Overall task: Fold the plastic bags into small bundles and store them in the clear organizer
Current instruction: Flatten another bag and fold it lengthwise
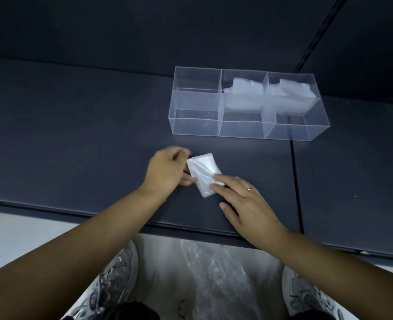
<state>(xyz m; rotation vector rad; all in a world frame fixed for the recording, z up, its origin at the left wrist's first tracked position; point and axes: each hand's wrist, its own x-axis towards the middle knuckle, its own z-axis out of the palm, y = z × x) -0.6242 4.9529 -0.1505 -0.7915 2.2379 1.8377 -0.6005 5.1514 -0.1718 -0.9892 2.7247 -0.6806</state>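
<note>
A folded white plastic bag (pixel 203 172) lies on the dark shelf (pixel 75 135), a small rectangle tilted slightly. My left hand (pixel 168 170) grips its left edge with curled fingers. My right hand (pixel 246 202) presses straight fingertips on the bag's lower right corner; a ring is on one finger. The clear organizer (pixel 195 125) stands further back to the right, with six compartments. Two folded bag bundles (pixel 246 93) (pixel 290 91) sit in its back middle and back right compartments.
More loose clear plastic bags (pixel 214 269) lie on the pale floor between my shoes (pixel 117 273), below the shelf's front edge (pixel 191 229). A seam (pixel 294 181) splits the shelf at the right. A dark back panel rises behind the organizer.
</note>
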